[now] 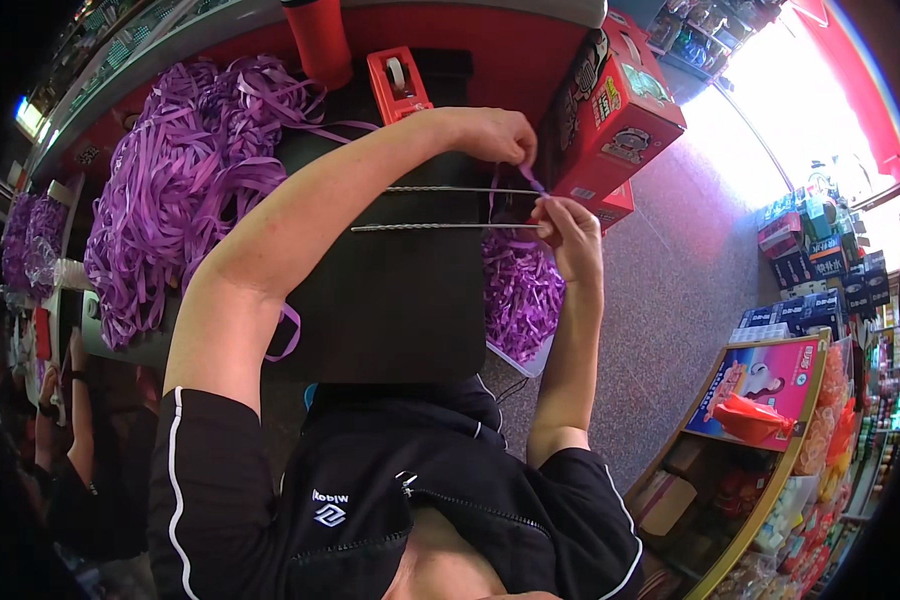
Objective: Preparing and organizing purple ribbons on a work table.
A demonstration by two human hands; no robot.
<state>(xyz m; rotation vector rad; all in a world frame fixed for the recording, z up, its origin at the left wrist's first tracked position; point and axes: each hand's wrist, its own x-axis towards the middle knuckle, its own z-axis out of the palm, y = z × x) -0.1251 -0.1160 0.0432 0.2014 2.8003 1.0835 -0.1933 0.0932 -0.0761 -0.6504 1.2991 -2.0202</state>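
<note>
Two thin twisted metal rods (450,228) stick out side by side over the dark tabletop (380,310), pointing to the right. Beyond their tips my left hand (500,135) is closed, pinching a purple ribbon (528,174). My right hand (570,228) is closed on the same ribbon lower down, right at the rod ends. Its fingers partly cover the lower tip. A large tangled heap of purple ribbon (190,180) lies to the left, and a strand runs from it behind my left forearm. Below the rods, crinkled purple ribbon pieces (520,290) fill a pale container (535,362).
A red tape dispenser (398,82) and a red cup (318,40) stand at the back. Red cartons (625,115) are stacked at the far right of the table. A shelf with packaged goods (750,440) stands on the right. At the left edge another person's arm (80,420) shows.
</note>
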